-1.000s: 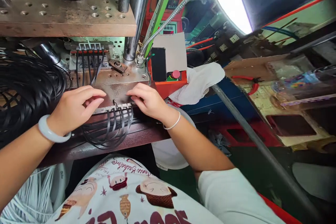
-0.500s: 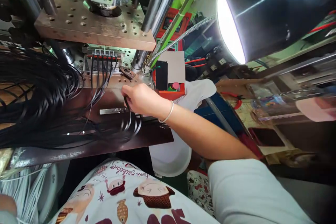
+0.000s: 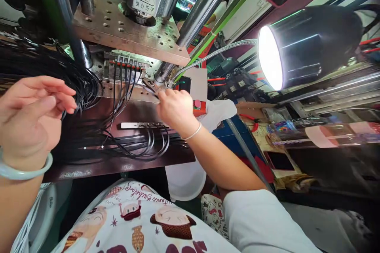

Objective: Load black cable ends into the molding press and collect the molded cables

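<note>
My left hand (image 3: 32, 114) is raised at the left over the black cables (image 3: 86, 91), its fingers apart and nothing in them. At the machine's lower plate, my right hand (image 3: 176, 108) has its fingers curled round the end of a dark metal clamp lever (image 3: 150, 85). Left of that lever, a metal mould (image 3: 126, 72) holds a row of plugs whose black cables hang over the front edge. A narrow metal strip fixture (image 3: 130, 125) lies on the brown table, with several cables looping from its right part.
The press's thick upper plate (image 3: 127, 41) hangs over the mould between steel columns. A bright lamp (image 3: 270, 58) is at the upper right. Near my right wrist is a red box with a pink button (image 3: 197, 104). A white bucket (image 3: 185, 182) stands below the table.
My left hand has come up into view from the lower left. My right hand has moved from the strip fixture to the lever, leaving the cable there. The view has shifted.
</note>
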Tool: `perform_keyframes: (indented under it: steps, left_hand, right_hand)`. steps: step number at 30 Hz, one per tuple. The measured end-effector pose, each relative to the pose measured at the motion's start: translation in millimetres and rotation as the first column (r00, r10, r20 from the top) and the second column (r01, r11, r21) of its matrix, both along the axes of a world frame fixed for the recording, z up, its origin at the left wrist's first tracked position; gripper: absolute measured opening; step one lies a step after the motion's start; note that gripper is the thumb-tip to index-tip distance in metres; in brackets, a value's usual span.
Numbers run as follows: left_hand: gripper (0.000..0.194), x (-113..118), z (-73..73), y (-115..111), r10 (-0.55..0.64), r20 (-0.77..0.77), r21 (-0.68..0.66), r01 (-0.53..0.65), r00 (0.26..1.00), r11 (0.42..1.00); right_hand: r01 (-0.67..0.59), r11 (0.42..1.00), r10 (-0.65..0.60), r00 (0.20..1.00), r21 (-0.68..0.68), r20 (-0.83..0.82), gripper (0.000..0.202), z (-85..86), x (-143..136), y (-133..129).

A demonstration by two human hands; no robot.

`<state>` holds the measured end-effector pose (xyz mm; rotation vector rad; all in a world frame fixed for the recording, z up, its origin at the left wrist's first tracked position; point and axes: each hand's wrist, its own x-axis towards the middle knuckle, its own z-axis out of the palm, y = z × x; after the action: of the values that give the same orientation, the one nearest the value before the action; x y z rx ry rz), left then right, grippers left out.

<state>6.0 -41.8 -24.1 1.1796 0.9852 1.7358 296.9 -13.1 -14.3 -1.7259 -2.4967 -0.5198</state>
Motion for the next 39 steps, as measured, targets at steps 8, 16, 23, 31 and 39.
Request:
perform_keyframes:
  steps: [8,16,23,31,39]
  left_hand:
    - [0.014,9,-4.9,-3,-0.072,0.041,-0.030,0.073,0.997,0.997]
    - [0.011,8,-20.6,-1,-0.200,-0.021,-0.041,0.199,0.980,0.979]
    - [0.033,10,-28.9,-8,-0.318,-0.640,0.054,0.454,0.699,0.889]
    - [0.020,20,-44.1,-17,-0.084,-0.931,0.195,0.678,0.356,0.709]
    - [0.012,21,-42.2,-15,0.011,-0.892,0.293,0.561,0.452,0.774]
  right_hand:
    - [0.298,0.954,-0.290,0.946,-0.035,0.148,0.027,-1.2,33,22]
    - [0.104,0.908,-0.022,0.979,0.405,-0.203,0.034,13.6,62,9]
    - [-0.003,0.891,0.296,0.761,0.454,-0.577,0.027,14.9,17,-36]
    - [-0.329,0.886,0.024,0.736,-0.327,-0.676,0.012,-27.5,-19,-19]
    - [-0.265,0.892,0.039,0.852,-0.365,-0.523,0.014,-29.1,-24,-30]
